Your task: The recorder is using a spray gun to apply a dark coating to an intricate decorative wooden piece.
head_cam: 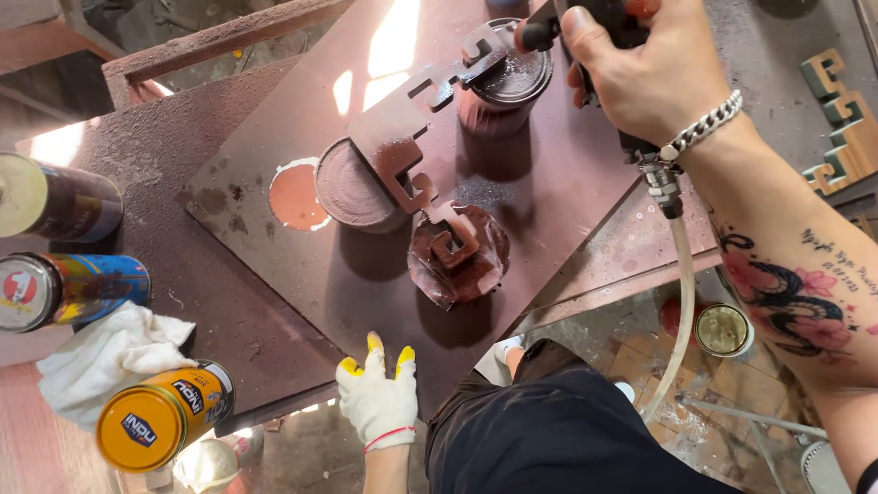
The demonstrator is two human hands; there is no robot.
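My right hand (654, 78), bare with a chain bracelet, grips a spray gun (558, 27) at the top, its cup (506, 78) coated in brown paint. A hose (681, 302) hangs from the gun's base. Below the gun, a brown-painted angular fretwork piece (398, 151) rests across three paint-covered cans (352, 187). My left hand (377, 393), in a white glove with yellow fingertips, rests at the near edge of the brown board (274, 274), holding nothing.
Several spray cans lie at the left: a yellow-capped one (160, 416), a blue one (69, 288), a dark one (55, 197). A white rag (105, 357) lies between them. Unpainted fretwork pieces (846, 128) sit at the right. A tin (722, 329) stands on the floor.
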